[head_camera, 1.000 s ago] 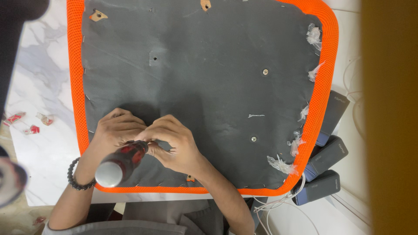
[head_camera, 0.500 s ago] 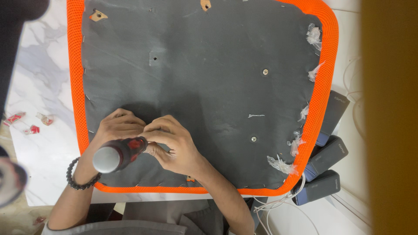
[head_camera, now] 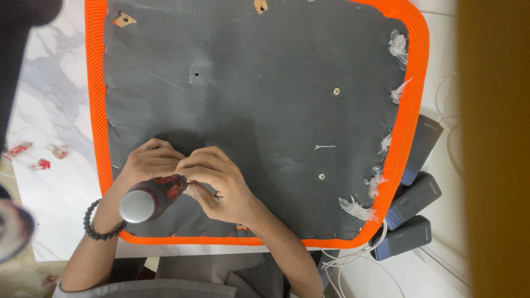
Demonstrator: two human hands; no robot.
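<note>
Both hands work close together at the near edge of an upturned seat pad (head_camera: 265, 99), its dark grey underside ringed by a bright orange mesh border.

The left hand (head_camera: 144, 168), with a black bead bracelet (head_camera: 98, 227) on its wrist, is curled shut around a screwdriver (head_camera: 152, 196) with a black and red handle. The handle's rounded grey butt points up towards the camera, so the shaft runs down away from view under the fingers, and I cannot see the tip.

The right hand (head_camera: 218, 185) sits just beside the left, touching it, fingers bent and pinched together right at the front of the handle. Whether it grips the shaft or some small fixing there I cannot tell; the fingers hide it.

Beyond the hands, further up the grey panel, a small square cut-out with a hole (head_camera: 196, 73) shows. Off to the right of the right hand are two screws (head_camera: 336, 91) set in the panel, one well above the other, with a short pale sliver between them. Past these, along the orange border, tufts of white plastic scrap (head_camera: 359, 208) cling to the staples.

Outside that border lie three dark boxes (head_camera: 411, 198), and white cable trails below them. To the left of the left hand, on the white marble table (head_camera: 55, 182), lie a few small red and clear wrappers (head_camera: 38, 154).
</note>
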